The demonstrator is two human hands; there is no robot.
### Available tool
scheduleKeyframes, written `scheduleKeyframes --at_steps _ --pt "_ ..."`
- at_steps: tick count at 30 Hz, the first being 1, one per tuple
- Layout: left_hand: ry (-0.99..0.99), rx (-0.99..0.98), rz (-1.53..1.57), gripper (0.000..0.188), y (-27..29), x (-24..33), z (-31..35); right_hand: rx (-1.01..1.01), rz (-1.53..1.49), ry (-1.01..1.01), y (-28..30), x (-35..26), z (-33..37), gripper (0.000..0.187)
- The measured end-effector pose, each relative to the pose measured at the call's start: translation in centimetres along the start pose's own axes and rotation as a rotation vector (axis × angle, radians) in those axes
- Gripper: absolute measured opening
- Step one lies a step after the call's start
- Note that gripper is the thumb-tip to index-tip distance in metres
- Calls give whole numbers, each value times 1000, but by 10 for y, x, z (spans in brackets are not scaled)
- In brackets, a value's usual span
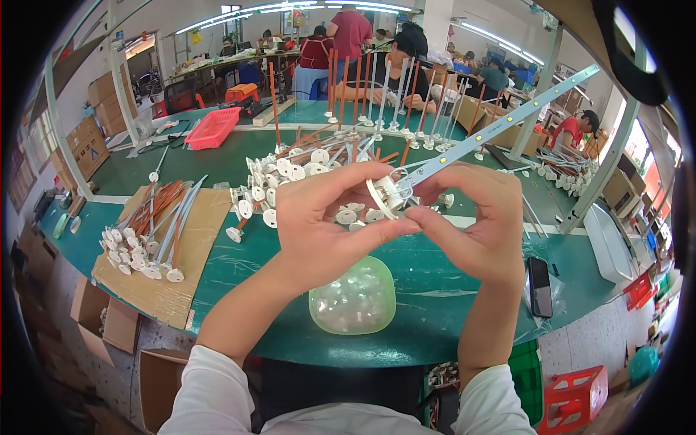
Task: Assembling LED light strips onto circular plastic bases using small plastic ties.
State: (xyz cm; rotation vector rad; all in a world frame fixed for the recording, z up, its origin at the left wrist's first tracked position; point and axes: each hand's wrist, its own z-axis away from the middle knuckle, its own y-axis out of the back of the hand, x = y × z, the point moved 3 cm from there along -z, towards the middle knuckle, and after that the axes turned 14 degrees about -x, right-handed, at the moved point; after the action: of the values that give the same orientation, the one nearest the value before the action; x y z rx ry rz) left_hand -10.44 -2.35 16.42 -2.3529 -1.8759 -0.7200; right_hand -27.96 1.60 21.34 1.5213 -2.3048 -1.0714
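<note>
Above the bench I hold an LED strip [500,127], a pale bar dotted with small yellow chips, slanting up to the right. A round white base [384,194] is at its lower end. My left hand [315,228] pinches the base between thumb and fingers. At the joint, my right hand [482,217] grips the lower end of the strip, its thumb meeting the left thumb. Fingers partly hide the joint. Below my hands stands a translucent green bowl [388,319] of small shiny pieces, too small to make out.
Behind my hands lies a heap of white-based rods [290,170], with several rods [373,90] standing upright beyond. More lie on cardboard [185,290] at left. A red basket [212,129] is farther back, a phone [539,287] at right. A co-worker [406,65] sits opposite.
</note>
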Motion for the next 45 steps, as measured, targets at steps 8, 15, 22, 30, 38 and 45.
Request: scheduleKeyframes --at_steps 8,15,22,30,38,45 --pt "0 5 0 51 -1 0 0 -10 21 16 -1 -5 -1 17" --pt "15 -80 95 50 -1 3 -2 23 -33 39 -2 -6 0 16" --pt "195 -165 671 44 6 -9 -2 37 -29 38 0 -10 0 15" --pt "160 -132 656 45 7 -13 -1 54 -141 -76 -5 -7 3 19" --pt "223 -128 661 45 5 -11 -2 57 -469 -85 -11 -1 2 15" --pt "289 -123 740 43 5 -11 0 -33 -690 -119 -9 6 3 18"
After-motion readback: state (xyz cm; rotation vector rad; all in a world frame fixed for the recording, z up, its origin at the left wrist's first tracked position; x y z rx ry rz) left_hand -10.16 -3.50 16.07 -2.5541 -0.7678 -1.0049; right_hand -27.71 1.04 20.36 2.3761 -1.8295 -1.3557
